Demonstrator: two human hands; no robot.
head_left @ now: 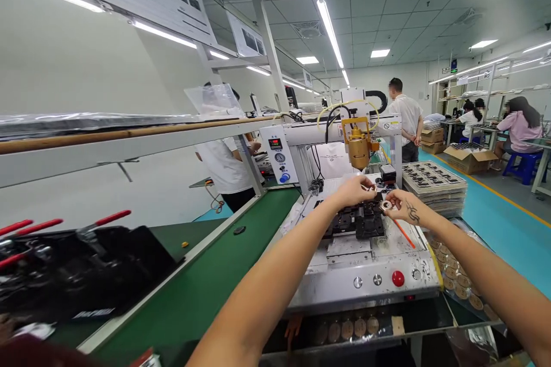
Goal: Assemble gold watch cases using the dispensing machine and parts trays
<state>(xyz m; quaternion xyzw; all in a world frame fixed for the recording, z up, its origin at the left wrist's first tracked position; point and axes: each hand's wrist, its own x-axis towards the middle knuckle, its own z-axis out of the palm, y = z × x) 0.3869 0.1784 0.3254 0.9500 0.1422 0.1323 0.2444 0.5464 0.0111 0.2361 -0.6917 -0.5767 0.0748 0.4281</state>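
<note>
My right hand [401, 207] pinches a small round copper-coloured part [386, 205] with a pale ring on its face, above the right side of the machine bed. My left hand [358, 190] is closed at the fingertips over the black fixture [369, 223]. Whatever it may hold is too small to make out. Directly above both hands hangs the gold-coloured head [359, 149] of a white benchtop machine [344, 292]. A thin red-orange stick [404, 234] lies on the bed just below my right hand.
Left of the machine runs a green belt [245, 264] carrying a small black part [239, 230]. Black clamp fixtures with red handles [112, 218] stand at far left. Trays of round discs [462, 281] lie at right, near stacked trays [434, 183]. Several people are nearby.
</note>
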